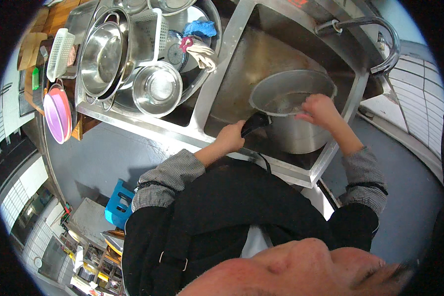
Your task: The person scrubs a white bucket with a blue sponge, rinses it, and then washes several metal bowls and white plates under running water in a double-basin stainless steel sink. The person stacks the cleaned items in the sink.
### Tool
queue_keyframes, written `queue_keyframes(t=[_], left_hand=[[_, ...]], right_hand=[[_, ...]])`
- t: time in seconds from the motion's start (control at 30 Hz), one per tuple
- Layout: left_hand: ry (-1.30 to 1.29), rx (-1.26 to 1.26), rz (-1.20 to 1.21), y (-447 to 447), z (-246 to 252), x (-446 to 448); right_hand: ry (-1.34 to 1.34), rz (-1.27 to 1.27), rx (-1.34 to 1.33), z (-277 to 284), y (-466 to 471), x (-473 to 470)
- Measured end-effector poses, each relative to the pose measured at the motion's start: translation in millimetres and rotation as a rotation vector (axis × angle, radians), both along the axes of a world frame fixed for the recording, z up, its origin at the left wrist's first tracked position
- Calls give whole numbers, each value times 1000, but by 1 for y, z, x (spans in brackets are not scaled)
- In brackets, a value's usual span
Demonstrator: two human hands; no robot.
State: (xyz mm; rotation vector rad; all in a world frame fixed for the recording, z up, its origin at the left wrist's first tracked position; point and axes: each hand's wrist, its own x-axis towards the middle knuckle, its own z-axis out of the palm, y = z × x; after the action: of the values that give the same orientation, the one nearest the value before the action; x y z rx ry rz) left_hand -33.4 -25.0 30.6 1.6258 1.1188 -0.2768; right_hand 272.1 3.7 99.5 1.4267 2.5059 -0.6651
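Observation:
A deep metal pot with a black handle stands in the stainless-steel sink basin in front of me. My left hand is closed around the handle, over the front edge of the sink. At the pot's right side, my right hand has its fingers curled over the rim. Its fingertips are partly hidden, so I cannot tell whether it grips the rim or something small. The inside of the pot looks dull, and its bottom is partly covered by my hand.
A curved faucet arches over the basin's right rear. Left of the divider sit steel bowls, a steel pot, a white plastic basket, a blue cloth and a pale cloth. A blue stool stands behind my left side.

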Motion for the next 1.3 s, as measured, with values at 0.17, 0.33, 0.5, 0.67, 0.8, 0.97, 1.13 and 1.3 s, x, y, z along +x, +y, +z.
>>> queue_keyframes(t=[0.17,0.33,0.5,0.67,0.8,0.97,1.13,1.3], left_hand=[[46,282,-83,12,10,-2],[108,427,-90,21,12,2],[187,485,-159,19,10,4],[165,493,-177,16,13,-1],[190,432,-199,11,16,3],[187,367,-250,11,6,0],[179,375,-232,1,-12,-2],[135,392,-211,-2,-29,-9]], right_hand=[[93,-35,98,13,-41,-2],[88,-169,303,-6,-62,-3],[100,-234,299,-40,-96,-18],[125,-351,329,-59,-131,-31],[128,-408,258,-71,-150,-37],[142,-457,228,-83,-161,-43],[110,-494,145,-89,-164,-42],[116,-562,-32,-90,-164,-43]])
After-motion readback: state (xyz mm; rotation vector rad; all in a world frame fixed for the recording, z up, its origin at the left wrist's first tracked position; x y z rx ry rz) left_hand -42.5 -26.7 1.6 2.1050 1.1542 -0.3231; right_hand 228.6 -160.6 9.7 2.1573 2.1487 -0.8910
